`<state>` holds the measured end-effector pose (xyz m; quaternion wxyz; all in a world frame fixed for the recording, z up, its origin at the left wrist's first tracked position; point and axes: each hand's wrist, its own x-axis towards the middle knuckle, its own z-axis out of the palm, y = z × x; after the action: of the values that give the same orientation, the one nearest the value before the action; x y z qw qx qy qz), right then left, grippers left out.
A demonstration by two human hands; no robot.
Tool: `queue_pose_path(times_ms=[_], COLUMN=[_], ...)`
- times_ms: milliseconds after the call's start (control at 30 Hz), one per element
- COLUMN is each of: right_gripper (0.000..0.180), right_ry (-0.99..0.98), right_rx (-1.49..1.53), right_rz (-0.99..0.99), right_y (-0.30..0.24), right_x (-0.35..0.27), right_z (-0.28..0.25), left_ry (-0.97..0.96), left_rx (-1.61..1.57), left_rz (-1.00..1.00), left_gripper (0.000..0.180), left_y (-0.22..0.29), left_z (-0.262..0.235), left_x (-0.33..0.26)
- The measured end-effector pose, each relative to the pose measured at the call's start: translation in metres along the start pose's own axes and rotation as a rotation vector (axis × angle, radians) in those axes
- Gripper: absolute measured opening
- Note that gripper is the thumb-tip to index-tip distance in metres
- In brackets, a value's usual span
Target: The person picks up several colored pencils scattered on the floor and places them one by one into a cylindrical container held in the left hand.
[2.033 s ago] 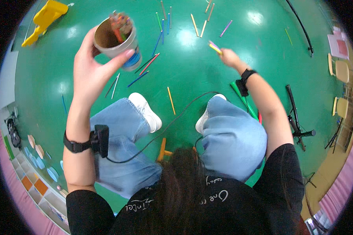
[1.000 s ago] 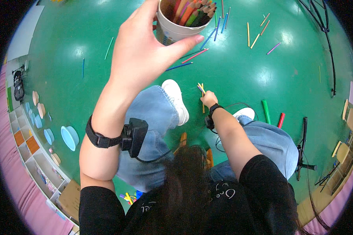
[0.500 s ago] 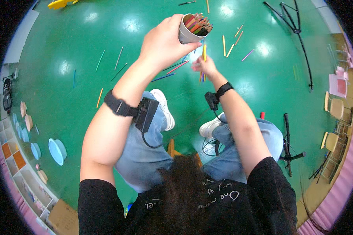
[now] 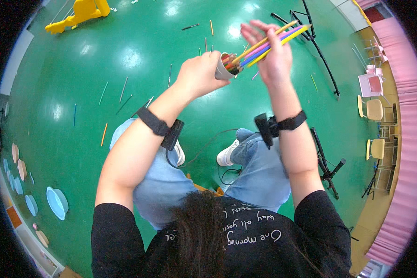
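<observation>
My left hand [image 4: 198, 76] is wrapped round a pale paper cup [image 4: 221, 72], tilted with its mouth to the right and packed with coloured pencils [image 4: 229, 60]. Beside the mouth, my right hand [image 4: 277, 60] grips a loose bundle of yellow, blue and pink pencils [image 4: 268, 47] under its thumb, its other fingers partly stretched out. The bundle's lower left ends reach the cup's mouth; whether they are inside the rim I cannot tell. Both wrists wear black straps with small boxes.
Scattered pencils lie on the green floor, such as an orange one [image 4: 104, 134] and a teal one [image 4: 103, 93]. Black tripod stands [image 4: 326, 171] stand at the right, near small chairs [image 4: 373, 109]. Blue basins [image 4: 57, 204] sit left. A yellow toy structure [image 4: 81, 14] is far left.
My right hand has risen from low near the floor to the cup's mouth, carrying pencils. The cup has tipped further to the right and sits slightly lower. The whole view has shifted.
</observation>
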<state>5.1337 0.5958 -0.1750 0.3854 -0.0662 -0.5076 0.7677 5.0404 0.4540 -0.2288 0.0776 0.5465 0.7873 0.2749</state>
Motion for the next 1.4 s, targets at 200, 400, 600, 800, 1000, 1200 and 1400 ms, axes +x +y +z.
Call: queue_pose_path(times_ms=[200, 400, 600, 800, 1000, 1200, 1400], right_gripper=[0.01, 0.011, 0.014, 0.021, 0.023, 0.029, 0.033], right_ry=[0.023, -0.003, -0.179, -0.11, -0.082, -0.112, -0.151], right_rx=[-0.032, -0.065, -0.469, -0.614, -0.67, -0.691, -0.619], right_rz=[0.017, 0.067, -0.102, 0.0, 0.017, 0.105, 0.138], right_y=[0.024, 0.037, 0.041, 0.045, 0.051, 0.049, 0.05], right_x=[-0.022, -0.032, -0.033, -0.027, -0.02, -0.023, -0.027], right_z=[-0.002, -0.004, -0.012, -0.035, -0.042, -0.045, -0.048], left_ry=[-0.038, -0.002, 0.04, 0.094, 0.113, 0.098, 0.059], left_rx=[-0.013, 0.023, 0.102, 0.095, 0.098, 0.09, 0.07], left_rz=[-0.079, -0.122, -0.088, -0.061, -0.054, -0.083, -0.123], left_gripper=[0.062, 0.061, 0.059, 0.059, 0.059, 0.059, 0.058], left_y=[0.029, 0.026, 0.023, 0.016, 0.011, 0.012, 0.012], left_z=[-0.001, 0.003, 0.005, 0.011, 0.014, 0.016, 0.016], left_x=[-0.025, -0.026, -0.018, -0.015, -0.014, -0.015, -0.016])
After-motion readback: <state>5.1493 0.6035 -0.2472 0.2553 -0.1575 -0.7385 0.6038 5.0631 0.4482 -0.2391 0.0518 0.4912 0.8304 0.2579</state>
